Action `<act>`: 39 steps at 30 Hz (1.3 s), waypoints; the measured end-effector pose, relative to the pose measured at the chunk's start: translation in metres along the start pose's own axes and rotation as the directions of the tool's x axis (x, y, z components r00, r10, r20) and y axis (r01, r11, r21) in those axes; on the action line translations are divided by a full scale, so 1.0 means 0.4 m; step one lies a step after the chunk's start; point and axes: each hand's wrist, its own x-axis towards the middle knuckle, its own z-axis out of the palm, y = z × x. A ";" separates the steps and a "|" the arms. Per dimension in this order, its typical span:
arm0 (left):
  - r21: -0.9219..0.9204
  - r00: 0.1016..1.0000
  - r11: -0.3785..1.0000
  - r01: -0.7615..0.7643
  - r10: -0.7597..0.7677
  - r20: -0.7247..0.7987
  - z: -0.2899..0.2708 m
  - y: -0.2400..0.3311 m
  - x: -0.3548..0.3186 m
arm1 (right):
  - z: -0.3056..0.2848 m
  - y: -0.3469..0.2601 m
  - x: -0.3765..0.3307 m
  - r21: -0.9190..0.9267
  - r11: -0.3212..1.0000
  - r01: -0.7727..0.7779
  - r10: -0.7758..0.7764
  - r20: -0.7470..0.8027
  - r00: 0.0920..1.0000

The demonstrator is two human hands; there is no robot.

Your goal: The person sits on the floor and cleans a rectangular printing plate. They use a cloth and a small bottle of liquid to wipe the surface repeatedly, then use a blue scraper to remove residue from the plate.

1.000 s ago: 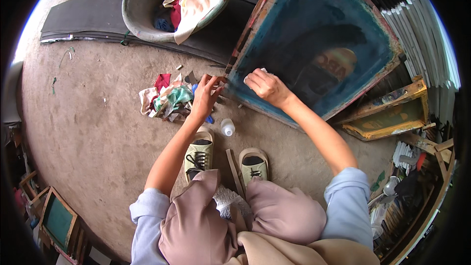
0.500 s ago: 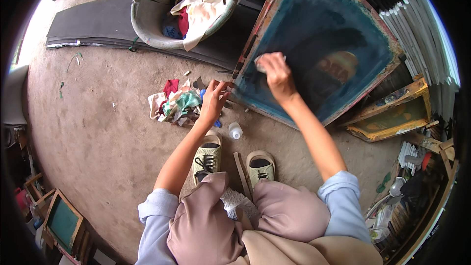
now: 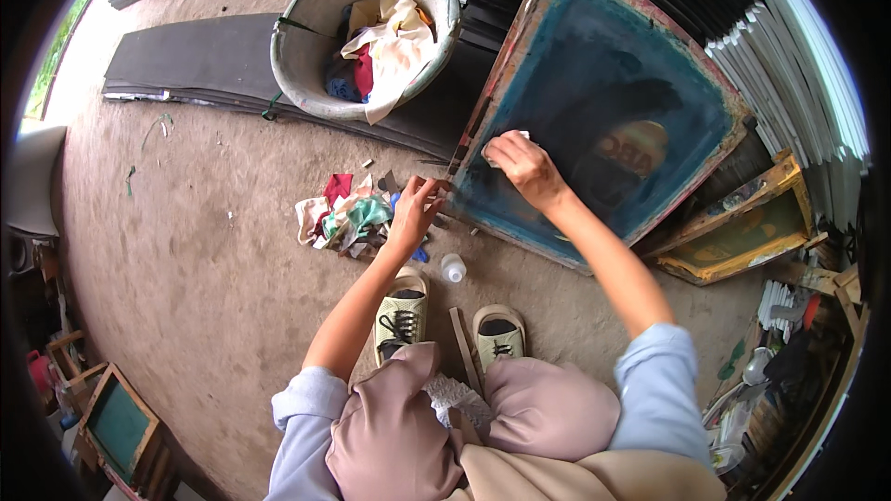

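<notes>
A large screen printing frame [image 3: 557, 83] with dark blue mesh leans at the far right, a rounded orange-brown patch in its lower middle. My right hand [image 3: 527, 167] is closed round a crumpled whitish cloth [image 3: 492, 150] and presses it to the mesh near the left edge. Most of the cloth is hidden under my fingers. At the frame's near left corner, my left hand [image 3: 415, 215] grips the edge with its fingertips. A pile of coloured rags [image 3: 351, 218] lies on the floor just left of that hand. Below it stands a small white plastic bottle [image 3: 453, 267].
A big grey tub [image 3: 302, 65] of cloths stands on stacked dark sheets [image 3: 195, 56] at the back. A smaller yellow-edged screen frame [image 3: 742, 223] leans to the right, near upright sheets [image 3: 789, 74]. Another small green screen [image 3: 119, 422] is at the lower left.
My right hand has slid slightly toward the frame's left edge with the cloth, its wrist now flatter. My left hand keeps its place at the corner. The whole view has shifted a little.
</notes>
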 end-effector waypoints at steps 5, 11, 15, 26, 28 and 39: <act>-0.040 0.999 0.999 -0.018 0.020 0.034 0.012 0.014 0.020 | 0.050 -0.007 -0.110 -0.039 0.968 0.248 -0.237 0.178 0.955; 0.006 0.999 0.999 -0.032 0.031 0.009 0.010 0.003 0.009 | 0.041 -0.048 -0.081 -0.042 0.965 0.259 -0.240 0.255 0.937; 0.038 1.000 0.999 -0.030 0.030 0.001 -0.003 -0.017 -0.003 | -0.011 0.028 0.038 -0.060 0.998 -0.002 0.001 -0.017 1.000; 0.112 0.978 0.975 -0.190 0.197 -0.061 -0.009 0.016 -0.024 | 0.069 -0.213 -0.122 0.406 0.634 -0.658 0.606 0.267 0.749; -0.173 0.998 0.983 -0.064 0.060 -0.028 -0.006 0.043 -0.049 | 0.060 -0.230 -0.089 0.555 0.329 -0.764 0.711 0.387 0.587; -0.079 0.982 0.994 0.076 -0.088 -0.166 -0.090 0.044 -0.126 | -0.044 -0.139 0.160 0.482 0.719 -0.502 0.464 0.205 0.862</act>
